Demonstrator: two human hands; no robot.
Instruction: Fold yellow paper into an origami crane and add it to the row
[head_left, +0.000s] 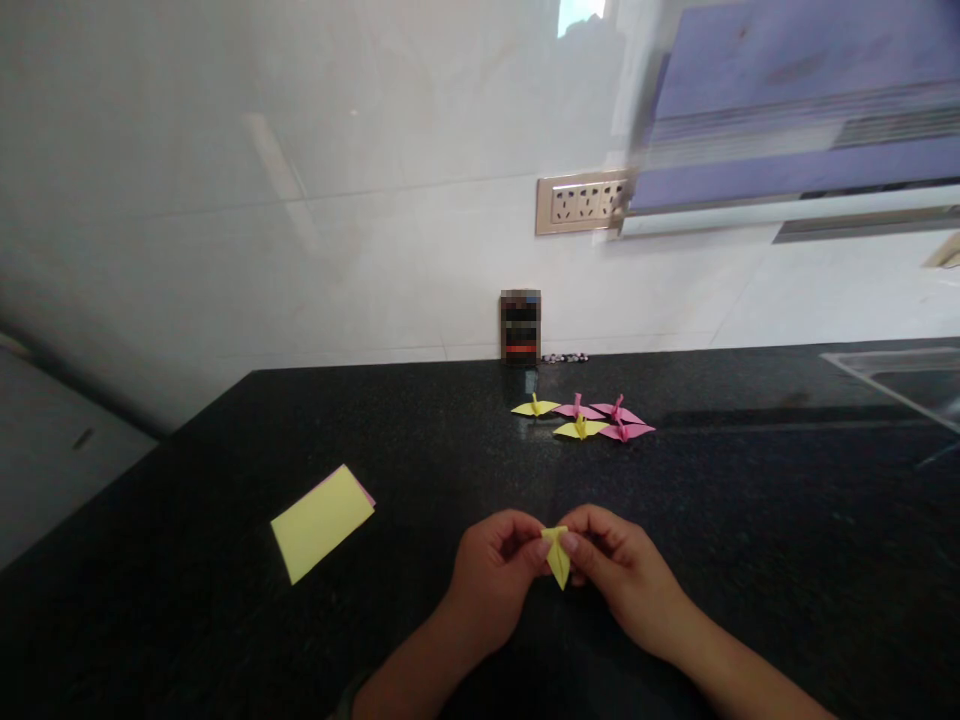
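A small piece of folded yellow paper [558,560] is pinched between my two hands over the dark countertop, its point facing down toward me. My left hand [501,570] grips the paper's left edge with thumb and fingers. On the opposite edge, my right hand [619,570] holds it the same way, thumb on top. Beyond the hands sit several finished paper cranes: a yellow crane [581,429] in front, another yellow crane [535,406] behind it, and pink cranes [623,431] to the right. The fingers under the paper are partly hidden.
Left of my hands lies a stack of paper sheets [322,525], yellow on top with pink peeking out. A blurred-out phone-like object [520,328] leans on the wall, with a beaded strand [566,358] beside it. A sink edge [892,385] is at the right; a socket panel [581,202] is on the wall.
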